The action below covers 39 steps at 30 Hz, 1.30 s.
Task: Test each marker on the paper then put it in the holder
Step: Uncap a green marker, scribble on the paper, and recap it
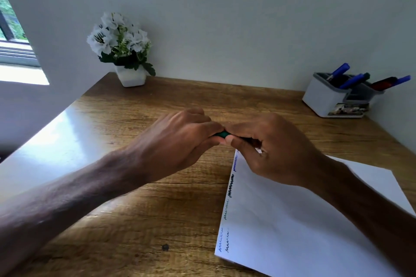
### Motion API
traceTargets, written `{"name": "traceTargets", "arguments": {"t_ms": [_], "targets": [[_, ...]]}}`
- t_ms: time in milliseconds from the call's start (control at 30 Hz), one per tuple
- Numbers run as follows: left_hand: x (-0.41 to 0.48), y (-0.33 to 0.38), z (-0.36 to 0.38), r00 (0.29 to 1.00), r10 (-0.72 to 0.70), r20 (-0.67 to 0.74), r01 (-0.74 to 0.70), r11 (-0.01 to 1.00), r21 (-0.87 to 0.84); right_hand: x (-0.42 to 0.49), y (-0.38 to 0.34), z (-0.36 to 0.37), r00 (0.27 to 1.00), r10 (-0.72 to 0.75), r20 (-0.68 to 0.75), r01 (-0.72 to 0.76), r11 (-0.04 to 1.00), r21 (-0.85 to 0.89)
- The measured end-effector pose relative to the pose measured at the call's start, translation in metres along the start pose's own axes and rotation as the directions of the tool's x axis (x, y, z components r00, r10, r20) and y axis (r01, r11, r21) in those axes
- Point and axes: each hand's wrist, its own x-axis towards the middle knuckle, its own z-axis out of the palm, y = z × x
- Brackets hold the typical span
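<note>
At mid-frame the left hand (180, 141) and right hand (265, 148) both grip a green marker (221, 134), probably uncapping or recapping; next, pull or press straight along its length.

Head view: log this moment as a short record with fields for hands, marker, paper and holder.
left hand: grips the left end of the green marker
right hand: grips its right end, above the paper's far corner
marker state: mostly hidden between both hands; cap unclear
paper: flat on the table, wavy test lines along its left edge
holder: far right by the wall, several markers inside, mostly blue
</note>
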Motion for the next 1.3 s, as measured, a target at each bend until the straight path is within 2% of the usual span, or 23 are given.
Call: {"name": "traceTargets", "arguments": {"t_ms": [167,300,367,467,567,667,733,800,967,1067,1300], "targets": [[0.001,-0.002,-0.002,1.0,0.027,0.007,-0.027,0.999,0.031,-0.001,0.003,-0.002,0.998,0.055,0.009,-0.055,0.998,-0.001],[-0.001,-0.002,0.001,0.998,-0.05,0.05,0.043,0.99,0.135,0.001,0.004,-0.001,0.986,0.159,0.04,-0.159,0.987,-0.006],[-0.003,-0.004,0.003,0.99,-0.125,0.059,0.114,0.981,0.156,-0.001,0.01,-0.004,0.984,0.175,0.014,-0.176,0.98,0.089],[-0.005,-0.007,0.003,0.98,-0.195,0.046,0.185,0.969,0.166,0.0,0.016,-0.012,0.975,0.222,-0.011,-0.204,0.917,0.343],[-0.006,-0.006,0.003,0.979,-0.197,0.045,0.191,0.975,0.115,0.008,0.017,-0.022,0.964,0.265,-0.015,-0.202,0.771,0.604],[-0.007,0.0,0.003,0.97,-0.228,0.084,0.235,0.968,-0.084,0.012,0.022,-0.037,0.939,0.342,0.036,-0.223,0.524,0.822],[-0.007,0.004,0.002,0.957,-0.263,0.122,0.284,0.935,-0.213,0.01,0.023,-0.045,0.924,0.367,0.11,-0.251,0.364,0.897],[-0.007,0.009,0.001,0.946,-0.281,0.158,0.318,0.898,-0.304,0.002,0.019,-0.048,0.915,0.374,0.151,-0.266,0.278,0.923],[-0.005,0.022,-0.003,0.937,-0.293,0.19,0.347,0.842,-0.412,-0.028,-0.001,-0.032,0.861,0.472,0.191,-0.364,0.309,0.878],[-0.006,0.029,-0.005,0.923,-0.31,0.227,0.379,0.833,-0.403,-0.039,-0.011,-0.025,0.839,0.499,0.215,-0.425,0.355,0.833],[-0.007,0.034,-0.002,0.918,-0.303,0.255,0.387,0.823,-0.417,-0.043,-0.015,-0.02,0.867,0.485,0.117,-0.382,0.496,0.78]]}}
